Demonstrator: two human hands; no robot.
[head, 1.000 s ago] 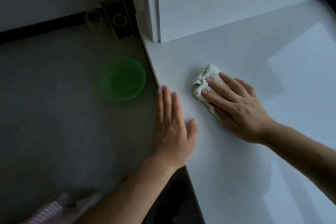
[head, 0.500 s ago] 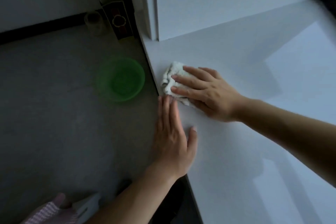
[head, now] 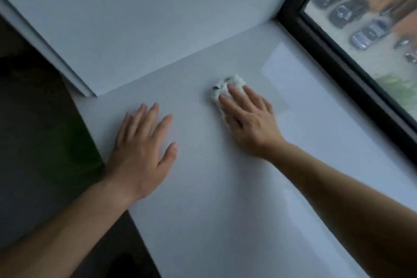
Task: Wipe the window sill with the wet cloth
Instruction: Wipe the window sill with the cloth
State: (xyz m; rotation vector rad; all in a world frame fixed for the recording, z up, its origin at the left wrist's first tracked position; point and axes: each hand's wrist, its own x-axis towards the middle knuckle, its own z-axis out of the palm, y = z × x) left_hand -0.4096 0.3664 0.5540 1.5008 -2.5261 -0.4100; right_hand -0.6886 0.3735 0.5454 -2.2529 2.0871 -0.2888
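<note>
The white window sill (head: 225, 187) fills the middle of the head view. A crumpled white cloth (head: 225, 88) lies on it toward the far side. My right hand (head: 248, 117) presses flat on the cloth with straight fingers, and only the cloth's far and left edges show. My left hand (head: 142, 149) rests flat on the bare sill near its left edge, fingers spread, well apart from the cloth.
A white side wall (head: 158, 18) rises behind the sill. The dark window frame (head: 338, 67) runs along the right, with glass (head: 372, 18) showing parked cars outside. The sill's left edge drops to a dark floor (head: 33, 119) with a blurred green patch.
My right hand has slid the cloth away from the sill's left edge toward the window. The camera has swung right, so the window shows and the green bowl is lost in blur.
</note>
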